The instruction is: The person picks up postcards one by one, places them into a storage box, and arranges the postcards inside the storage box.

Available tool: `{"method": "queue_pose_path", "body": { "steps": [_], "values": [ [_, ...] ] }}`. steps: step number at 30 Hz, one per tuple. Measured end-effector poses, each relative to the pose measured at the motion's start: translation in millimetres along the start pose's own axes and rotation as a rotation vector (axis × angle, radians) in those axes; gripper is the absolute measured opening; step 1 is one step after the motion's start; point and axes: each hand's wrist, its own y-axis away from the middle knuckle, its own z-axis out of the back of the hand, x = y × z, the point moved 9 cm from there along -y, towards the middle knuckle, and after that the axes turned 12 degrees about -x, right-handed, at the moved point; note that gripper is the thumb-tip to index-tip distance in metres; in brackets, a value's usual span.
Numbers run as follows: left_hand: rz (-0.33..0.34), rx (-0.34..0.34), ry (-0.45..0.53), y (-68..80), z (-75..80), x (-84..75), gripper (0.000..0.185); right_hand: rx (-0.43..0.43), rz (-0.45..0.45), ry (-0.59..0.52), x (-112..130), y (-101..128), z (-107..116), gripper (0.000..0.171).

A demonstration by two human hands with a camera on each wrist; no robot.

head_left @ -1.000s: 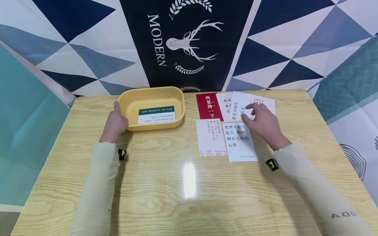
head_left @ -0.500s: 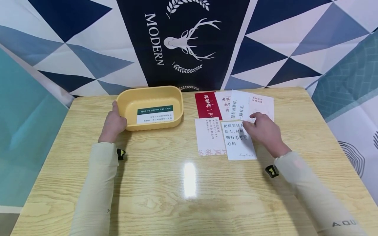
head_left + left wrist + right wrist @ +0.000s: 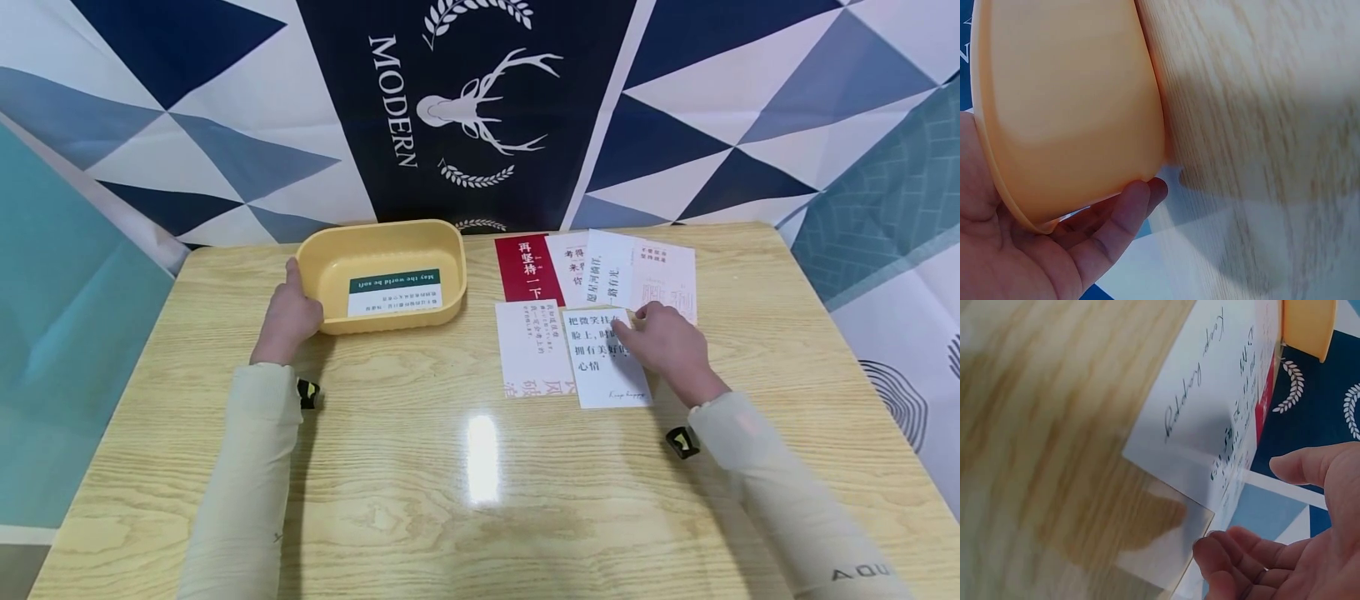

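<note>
At the back left of the table stands a yellow plastic basin (image 3: 450,310), and my left hand (image 3: 288,315) grips its left end. In the left wrist view, curled fingers (image 3: 1119,228) lie against the basin's outer wall. A green and white card (image 3: 396,292) rests inside it. My right hand (image 3: 672,346) hovers at the upper right corner of a white "Keep happy" card (image 3: 609,375). Thumb and fingers stand apart in the right wrist view, with nothing between them; whether a fingertip touches the card's edge I cannot tell.
Beside that card lies a white card with pink print (image 3: 528,350). Behind are a red card (image 3: 525,279), a pink-lettered card (image 3: 564,287), a white card with vertical writing (image 3: 609,250) and a pale pink card (image 3: 671,275), partly overlapping. A patterned cloth (image 3: 285,108) hangs behind the table (image 3: 390,467).
My right hand has come away from the white card with vertical writing, toward me, to the corner of the "Keep happy" card. The left hand and basin keep their place.
</note>
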Motion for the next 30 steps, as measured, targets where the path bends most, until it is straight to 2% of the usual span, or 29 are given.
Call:
{"method": "queue_pose_path", "body": {
  "steps": [9, 21, 25, 30],
  "values": [
    [0.039, 0.017, 0.008, -0.2, -1.3, 1.2, 0.081, 0.021, -0.045, 0.003, -3, 8, -6, 0.051],
    [0.062, 0.025, 0.007, 1.2, -1.9, 3.0, 0.079, 0.052, -0.103, 0.05, -4, 16, -14, 0.059],
    [0.054, 0.025, 0.007, 1.2, -2.6, 3.0, 0.079, 0.064, -0.143, 0.062, -6, 16, -18, 0.059],
    [0.057, 0.034, 0.012, -0.6, -3.2, 3.0, 0.08, 0.066, -0.151, 0.084, -2, 16, -17, 0.058]
  ]
}}
